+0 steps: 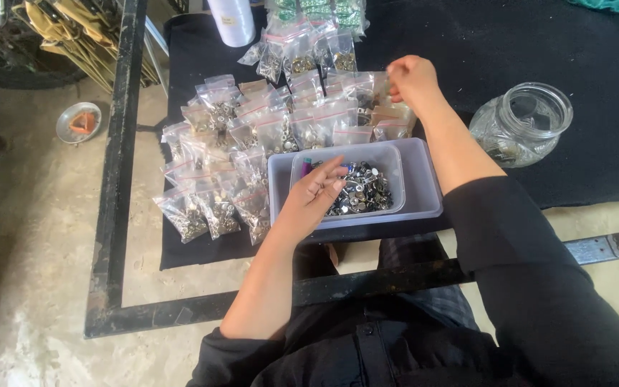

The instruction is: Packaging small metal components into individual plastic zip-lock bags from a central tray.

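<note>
Head view, left hand: the left hand [314,195] reaches into the pale lilac rectangular plastic tray [424,188], fingers [326,174] slightly spread and lying on the heap of small silvery metal fasteners [367,193]; whether they pinch one I cannot tell.
Head view, right hand: the right hand [411,80] is raised over the far row of bags, fingers curled together; what they pinch is too small to tell.
Head view, tray: it sits on the black cloth-covered surface [510,43], near its front edge, just beside the bags.
Head view, bags: many small clear zip bags of metal parts [252,143] lie overlapping, left of and behind the tray.
Head view, jar: a clear round glass jar [521,125] lies tilted on the cloth, right of the right forearm.
Head view, floor: a small round metal dish [78,122] rests on the concrete floor, well apart to the left.
</note>
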